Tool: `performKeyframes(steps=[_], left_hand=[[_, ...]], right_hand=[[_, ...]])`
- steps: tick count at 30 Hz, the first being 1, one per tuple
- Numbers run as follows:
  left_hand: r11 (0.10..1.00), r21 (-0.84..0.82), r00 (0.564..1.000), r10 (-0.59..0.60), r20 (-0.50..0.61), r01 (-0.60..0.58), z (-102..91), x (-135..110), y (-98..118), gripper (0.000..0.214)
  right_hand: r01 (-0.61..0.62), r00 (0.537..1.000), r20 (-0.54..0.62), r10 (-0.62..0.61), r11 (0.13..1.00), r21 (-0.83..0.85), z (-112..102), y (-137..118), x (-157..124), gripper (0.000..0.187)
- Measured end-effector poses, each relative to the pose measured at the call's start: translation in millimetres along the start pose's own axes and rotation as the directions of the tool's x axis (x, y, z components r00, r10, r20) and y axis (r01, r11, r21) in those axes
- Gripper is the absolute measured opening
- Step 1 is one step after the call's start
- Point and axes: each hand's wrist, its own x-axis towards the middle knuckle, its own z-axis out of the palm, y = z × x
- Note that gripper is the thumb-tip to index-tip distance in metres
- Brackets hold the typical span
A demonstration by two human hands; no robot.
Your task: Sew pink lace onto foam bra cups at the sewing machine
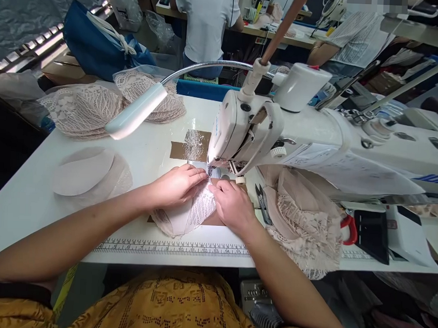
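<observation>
My left hand (176, 185) lies flat on a beige lace cup piece (191, 215) and presses it to the white table (29, 194), fingertips close to the needle. My right hand (231, 204) pins the same piece from the right, its fingers bent over the lace edge. The piece sits just under the presser foot (213, 171) of the white sewing machine (314, 134). Both hands almost meet at the needle.
Stacks of lace cups (87, 110) and plain pads (84, 172) lie at the left. A gooseneck lamp (136, 111) hangs over the table. More lace (307, 221), snips (262, 204) and red-handled scissors (349, 227) lie at the right. A person in a white shirt (206, 23) works behind.
</observation>
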Motion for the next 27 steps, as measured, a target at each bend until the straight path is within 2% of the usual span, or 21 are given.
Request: performKeyframes(steps=[9,15,19,23,27], left_hand=[[0.992,0.123,1.000,-0.005,0.027,0.002,6.4,4,-3,0.044],[0.990,0.133,0.994,0.040,0.104,-0.053,-2.4,11,-14,0.048],[0.989,0.126,0.987,0.056,0.151,-0.076,-9.6,10,-19,0.049],[0.987,0.126,0.993,0.092,0.079,-0.102,-15.3,-3,-14,0.046],[0.995,0.070,0.998,0.070,-0.001,-0.070,-15.1,-15,5,0.033]], right_hand=[[-0.036,0.999,-0.009,0.036,0.999,0.022,2,0,2,0.032],[-0.078,0.997,0.027,0.077,0.996,0.031,0,-2,5,0.040],[-0.059,0.998,0.005,0.059,0.992,0.113,1,0,3,0.038],[-0.050,0.992,-0.098,0.082,0.955,0.292,3,7,-1,0.037],[-0.057,0.983,-0.134,0.125,0.905,0.422,4,11,-3,0.036]])
